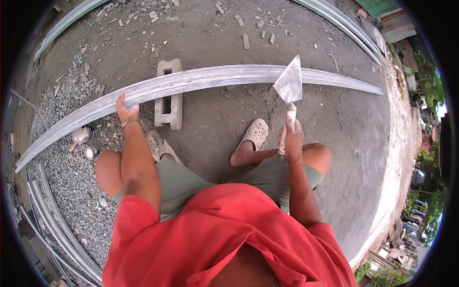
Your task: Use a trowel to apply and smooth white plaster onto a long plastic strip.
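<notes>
Left hand (pixel 125 109) closed over the near edge of a long grey metal channel (pixel 215 76) resting across a concrete block (pixel 169 95) just right of it. Right hand (pixel 291 136) grips a trowel (pixel 289 86), blade raised touching the channel.

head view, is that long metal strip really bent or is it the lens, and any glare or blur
Head view: the fisheye bows the metal strip, so the curve is probably lens distortion; daylight is flat, shadows soft; mild sheen on the trowel in the right hand; the left hand is sharp; black vignette at the corners.
</notes>
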`<state>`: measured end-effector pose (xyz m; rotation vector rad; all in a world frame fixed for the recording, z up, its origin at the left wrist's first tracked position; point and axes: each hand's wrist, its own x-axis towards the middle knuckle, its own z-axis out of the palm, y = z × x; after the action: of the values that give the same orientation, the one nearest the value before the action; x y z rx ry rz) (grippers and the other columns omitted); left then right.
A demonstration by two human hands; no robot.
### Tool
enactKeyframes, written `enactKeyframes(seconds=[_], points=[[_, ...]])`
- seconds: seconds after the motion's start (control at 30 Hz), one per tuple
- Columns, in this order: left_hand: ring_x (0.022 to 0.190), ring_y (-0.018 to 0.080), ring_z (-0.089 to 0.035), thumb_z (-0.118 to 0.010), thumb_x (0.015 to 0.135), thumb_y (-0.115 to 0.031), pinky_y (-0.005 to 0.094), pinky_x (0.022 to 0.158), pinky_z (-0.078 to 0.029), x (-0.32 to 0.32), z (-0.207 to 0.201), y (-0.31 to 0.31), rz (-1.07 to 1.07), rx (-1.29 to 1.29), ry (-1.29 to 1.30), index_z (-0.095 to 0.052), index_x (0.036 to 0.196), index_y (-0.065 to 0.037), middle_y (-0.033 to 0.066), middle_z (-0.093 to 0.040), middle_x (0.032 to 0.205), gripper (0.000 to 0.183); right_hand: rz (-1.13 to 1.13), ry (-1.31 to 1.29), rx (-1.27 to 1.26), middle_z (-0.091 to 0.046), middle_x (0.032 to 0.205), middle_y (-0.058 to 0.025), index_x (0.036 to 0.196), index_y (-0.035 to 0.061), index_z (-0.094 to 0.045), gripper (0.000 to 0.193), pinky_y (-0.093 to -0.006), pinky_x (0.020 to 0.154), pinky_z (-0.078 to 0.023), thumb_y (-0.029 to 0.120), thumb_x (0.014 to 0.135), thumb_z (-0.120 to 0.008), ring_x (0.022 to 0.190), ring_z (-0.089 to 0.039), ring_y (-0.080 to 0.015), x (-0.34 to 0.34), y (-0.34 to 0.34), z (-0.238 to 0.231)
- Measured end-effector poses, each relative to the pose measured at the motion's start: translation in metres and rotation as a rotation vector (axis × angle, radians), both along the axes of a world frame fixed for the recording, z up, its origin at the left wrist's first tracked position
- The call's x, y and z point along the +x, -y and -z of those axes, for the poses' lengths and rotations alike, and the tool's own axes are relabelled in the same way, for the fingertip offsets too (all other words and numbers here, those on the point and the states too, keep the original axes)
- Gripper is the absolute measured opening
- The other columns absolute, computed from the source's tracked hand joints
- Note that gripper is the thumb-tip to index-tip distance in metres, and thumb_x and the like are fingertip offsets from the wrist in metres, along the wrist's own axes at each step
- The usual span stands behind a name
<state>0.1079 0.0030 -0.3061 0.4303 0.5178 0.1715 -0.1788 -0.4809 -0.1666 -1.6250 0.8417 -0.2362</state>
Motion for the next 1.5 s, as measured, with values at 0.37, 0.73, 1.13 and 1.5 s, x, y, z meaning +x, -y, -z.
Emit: enactKeyframes(seconds=[0.37,0.73,1.13,1.5], points=[[0.132,0.0415,-0.031,-0.07,0.078,-0.018,0.0581,0.105,-0.027,-0.001,-0.023,0.026,0.298,0.213,-0.42,-0.038,0.136,-0.011,0.0209,-0.03,0.145,0.067,-0.014,-0.259,-0.185,-0.054,0.06,-0.0053,0.085,-0.0003,-0.057,0.016,-0.0305,0.041,-0.042,0.015,0.082,-0.059,0.047,-0.053,-0.0151,0.046,0.096,0.027],[0.131,0.0408,-0.036,-0.06,0.086,-0.015,0.0497,0.105,-0.036,-0.031,-0.269,-0.035,-0.099,0.687,0.005,-0.034,0.139,0.0,0.024,-0.032,0.145,0.061,-0.484,-0.262,-0.585,-0.062,0.092,-0.0307,0.097,-0.0063,-0.053,0.036,-0.0482,0.081,-0.047,0.026,0.084,-0.062,0.094,-0.06,-0.0457,0.045,-0.088,0.087],[0.092,0.0203,-0.061,-0.069,0.08,-0.035,0.035,0.079,-0.049,-0.078,-0.207,0.054,0.559,1.345,-0.07,-0.06,0.108,-0.003,0.0127,-0.065,0.106,0.043,-0.736,-0.193,-0.179,-0.066,0.087,-0.0238,0.1,-0.0039,-0.058,0.035,-0.047,0.072,-0.047,0.028,0.085,-0.061,0.084,-0.063,-0.043,0.077,-0.169,0.031],[0.081,0.0217,-0.062,-0.073,0.076,-0.024,0.0395,0.061,-0.049,-0.18,-0.05,0.198,0.991,0.639,-0.087,-0.06,0.104,0.0,0.0154,-0.064,0.092,0.039,-0.873,0.081,-0.251,-0.062,0.106,-0.0174,0.126,-0.0031,-0.05,0.045,-0.03,0.054,-0.047,0.016,0.088,-0.061,0.069,-0.062,-0.0164,0.034,-0.174,0.026]])
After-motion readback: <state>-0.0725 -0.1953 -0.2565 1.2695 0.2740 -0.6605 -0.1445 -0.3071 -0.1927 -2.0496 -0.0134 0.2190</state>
